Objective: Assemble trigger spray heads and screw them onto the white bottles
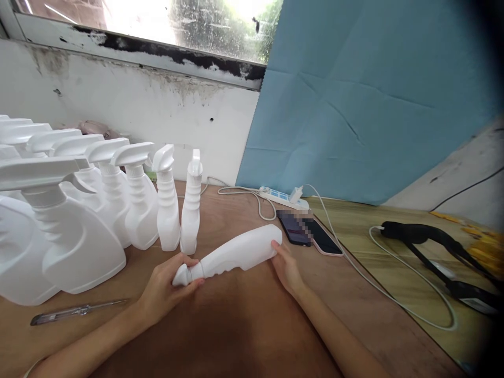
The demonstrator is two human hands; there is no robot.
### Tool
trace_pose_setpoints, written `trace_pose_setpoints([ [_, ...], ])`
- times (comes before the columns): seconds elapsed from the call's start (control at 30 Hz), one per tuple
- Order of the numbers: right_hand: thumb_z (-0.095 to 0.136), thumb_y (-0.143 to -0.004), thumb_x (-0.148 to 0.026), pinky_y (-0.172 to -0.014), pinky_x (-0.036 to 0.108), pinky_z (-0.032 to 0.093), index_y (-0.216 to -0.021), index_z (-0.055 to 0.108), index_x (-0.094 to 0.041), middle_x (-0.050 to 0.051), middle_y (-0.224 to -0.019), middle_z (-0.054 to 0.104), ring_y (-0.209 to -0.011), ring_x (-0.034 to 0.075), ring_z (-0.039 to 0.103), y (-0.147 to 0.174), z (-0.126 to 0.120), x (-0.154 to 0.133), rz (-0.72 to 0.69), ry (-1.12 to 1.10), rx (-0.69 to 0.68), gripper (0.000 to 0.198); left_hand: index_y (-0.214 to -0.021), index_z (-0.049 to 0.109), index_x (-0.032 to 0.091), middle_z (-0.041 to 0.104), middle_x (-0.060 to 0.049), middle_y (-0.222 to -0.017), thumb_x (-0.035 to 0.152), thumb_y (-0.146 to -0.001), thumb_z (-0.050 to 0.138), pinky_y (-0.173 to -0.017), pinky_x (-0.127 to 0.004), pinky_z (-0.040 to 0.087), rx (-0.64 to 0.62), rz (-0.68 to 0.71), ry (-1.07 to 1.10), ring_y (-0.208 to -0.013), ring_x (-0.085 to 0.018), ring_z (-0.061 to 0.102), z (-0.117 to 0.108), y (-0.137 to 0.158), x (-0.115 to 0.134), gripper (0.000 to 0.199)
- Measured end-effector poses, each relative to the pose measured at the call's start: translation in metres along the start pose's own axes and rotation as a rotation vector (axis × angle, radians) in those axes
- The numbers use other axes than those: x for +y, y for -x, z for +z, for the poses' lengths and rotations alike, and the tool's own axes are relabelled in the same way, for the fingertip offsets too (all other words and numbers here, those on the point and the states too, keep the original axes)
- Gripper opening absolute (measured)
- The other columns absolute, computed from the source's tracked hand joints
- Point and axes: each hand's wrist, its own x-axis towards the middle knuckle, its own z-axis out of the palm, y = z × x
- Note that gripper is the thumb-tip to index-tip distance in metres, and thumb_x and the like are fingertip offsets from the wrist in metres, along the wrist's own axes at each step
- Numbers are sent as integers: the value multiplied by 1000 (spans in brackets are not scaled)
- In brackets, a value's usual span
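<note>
A white spray bottle (240, 249) lies nearly sideways in the air above the brown tabletop, its trigger head towards the left and its base towards the right. Around the head and neck are the fingers and thumb of my left hand (163, 286), closed on it. My right hand (287, 265) grips the base end, with the thumb on the near face and the other fingers hidden behind. Just beyond my left hand, two more white spray bottles (191, 207) stand upright side by side.
Many white spray bottles (84, 241) stand in rows at the left. A screwdriver (79, 311) lies before them. Two phones (323, 236), a power strip (283, 198) and cables sit beyond my right hand. At the right is a black strap-like device (429, 233). A blue cloth (354, 105) covers the wall.
</note>
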Motion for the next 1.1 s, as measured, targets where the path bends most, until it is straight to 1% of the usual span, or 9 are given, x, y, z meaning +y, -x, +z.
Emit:
trace_pose_setpoints([
  [0.17, 52, -58, -21, -75, 39, 47, -113, 53, -25, 5, -110, 62, -94, 26, 58, 6, 3, -8, -94, -75, -69, 55, -95, 60, 21, 65, -7, -93, 24, -76, 59, -70, -27, 46, 63, 266, -42, -83, -19, 60, 2, 3, -8, 20],
  [0.3, 57, -58, -15, -82, 37, 45, -126, 38, -29, 5, -125, 52, -101, 24, 55, 7, 2, -9, -213, 50, -40, 72, -97, 58, 21, 66, -6, -91, 23, -72, 64, -68, -28, 46, 133, 286, -39, -81, -20, 60, -2, 4, -5, 25],
  [0.43, 67, -62, -20, -98, 40, 34, -119, 46, -26, 5, -130, 46, -120, 25, 41, 10, 3, -8, -411, 345, -21, 61, -97, 55, 20, 67, -7, -95, 23, -71, 68, -67, -25, 47, 153, 308, 6, -81, -19, 62, -14, -2, 8, 29],
  [0.5, 67, -66, -21, -102, 43, 30, -117, 49, -27, 5, -130, 46, -122, 24, 38, 14, 5, -9, -531, 503, -82, 55, -95, 56, 19, 68, -7, -93, 24, -70, 68, -64, -24, 47, 118, 339, 9, -78, -18, 63, -22, -8, 18, 28],
  [0.6, 65, -71, -22, -104, 46, 27, -121, 48, -29, 4, -124, 52, -117, 25, 44, 20, 9, -12, -654, 706, -197, 53, -92, 59, 18, 69, -7, -88, 30, -70, 68, -59, -23, 46, 67, 361, -49, -71, -17, 62, -30, -18, 37, 27],
  [0.7, 64, -72, -24, -102, 47, 27, -119, 51, -31, 3, -112, 59, -106, 25, 52, 23, 11, -13, -719, 850, -201, 49, -91, 62, 18, 68, -9, -93, 36, -74, 63, -70, -29, 47, 28, 405, -151, -80, -20, 61, -35, -25, 55, 25],
  [0.83, 63, -73, -28, -86, 38, 41, -112, 53, -29, 5, -105, 59, -98, 25, 55, 22, 10, -7, -720, 898, -116, 40, -117, 49, 17, 55, -13, -119, 34, -77, 59, -92, -39, 40, 159, 435, -268, -110, -25, 50, -38, -22, 71, 44],
  [0.93, 66, -70, -37, -75, 35, 43, -104, 53, -26, 5, -96, 60, -86, 24, 57, 21, 10, -1, -667, 903, 49, 38, -126, 36, 18, 46, -14, -127, 23, -81, 52, -95, -40, 38, 273, 344, -280, -118, -24, 42, -39, -3, 69, 47],
  [1.1, 62, -63, -56, -57, 31, 40, -97, 49, -20, 5, -82, 59, -66, 23, 55, 18, 18, 1, -354, 953, 236, 52, -114, 48, 20, 54, -9, -117, 21, -83, 44, -90, -38, 42, 131, 81, -512, -110, -24, 49, -54, 55, 27, 31],
])
